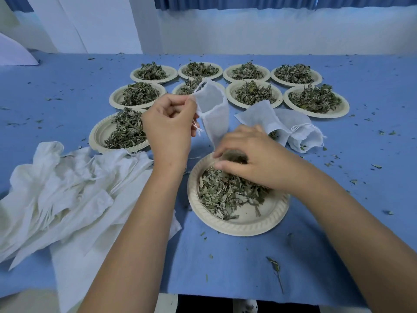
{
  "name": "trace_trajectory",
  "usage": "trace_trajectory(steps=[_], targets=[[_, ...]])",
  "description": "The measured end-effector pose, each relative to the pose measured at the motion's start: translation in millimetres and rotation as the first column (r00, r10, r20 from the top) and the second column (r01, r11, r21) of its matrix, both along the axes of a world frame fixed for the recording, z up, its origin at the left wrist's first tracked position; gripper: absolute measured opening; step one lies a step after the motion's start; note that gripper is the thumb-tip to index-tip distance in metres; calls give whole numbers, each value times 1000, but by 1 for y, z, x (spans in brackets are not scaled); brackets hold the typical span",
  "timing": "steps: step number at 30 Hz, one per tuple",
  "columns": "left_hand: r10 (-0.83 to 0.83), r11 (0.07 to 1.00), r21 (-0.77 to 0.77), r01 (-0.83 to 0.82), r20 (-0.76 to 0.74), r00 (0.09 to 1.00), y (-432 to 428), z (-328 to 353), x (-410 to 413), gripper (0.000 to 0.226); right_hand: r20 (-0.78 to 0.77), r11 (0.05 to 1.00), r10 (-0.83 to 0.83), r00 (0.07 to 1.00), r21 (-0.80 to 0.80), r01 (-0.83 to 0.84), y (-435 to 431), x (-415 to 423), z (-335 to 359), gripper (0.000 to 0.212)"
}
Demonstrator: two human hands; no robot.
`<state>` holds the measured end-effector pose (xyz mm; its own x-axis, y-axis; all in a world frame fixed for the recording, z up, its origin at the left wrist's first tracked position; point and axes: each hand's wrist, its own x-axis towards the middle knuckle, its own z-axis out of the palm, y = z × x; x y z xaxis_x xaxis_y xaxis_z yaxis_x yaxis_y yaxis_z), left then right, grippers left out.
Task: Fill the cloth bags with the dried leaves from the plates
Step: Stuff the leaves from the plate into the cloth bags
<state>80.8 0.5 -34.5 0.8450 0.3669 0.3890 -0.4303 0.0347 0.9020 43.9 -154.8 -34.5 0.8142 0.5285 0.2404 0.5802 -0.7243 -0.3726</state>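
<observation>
A small white mesh drawstring bag (213, 105) hangs in the air above the middle of the table, its mouth open and tilted up and away; the left hand (168, 125) pinches its rim between thumb and curled fingers, and the drawstring ends dangle just beside the palm; the bag's lower end drops behind the right hand (255, 159). That hand lies knuckles-up on the far edge of the nearest beige round paper plate (239, 224), fingers curled in; the view is blurred there, but they seem to close on a clump of the dried green leaves (225, 193) that are heaped on the plate. Just beyond it, to the right, two more white mesh bags (286, 125) lie on their sides, touching; a few leaves show at their mouths. Nine other leaf-laden paper plates (316, 113) stand in rows farther back and to the left; a crumpled heap of white cloth bags (67, 188) lies at near left; leaf crumbs dot the blue tablecloth (225, 267).
</observation>
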Motion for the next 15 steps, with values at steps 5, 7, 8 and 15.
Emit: trace_trajectory(steps=[5, 7, 8, 15], targets=[[-33, 995, 96, 32, 9, 999, -6, -2, -4, 20, -195, 966, 252, 948, -8, -259, 3, -16, -11, 38], [-14, 991, 135, 7, 51, 999, -7, -2, -6, 19, -117, 969, 244, 963, -4, -247, 5, -17, -14, 25], [19, 990, 137, -33, 104, 994, -7, -3, -8, 19, -102, 970, 244, 964, 30, -242, 4, -17, -13, 19], [39, 875, 436, -211, 371, 928, -4, -11, -5, 7, -123, 930, 117, 986, 363, -65, -21, -18, 4, 15]])
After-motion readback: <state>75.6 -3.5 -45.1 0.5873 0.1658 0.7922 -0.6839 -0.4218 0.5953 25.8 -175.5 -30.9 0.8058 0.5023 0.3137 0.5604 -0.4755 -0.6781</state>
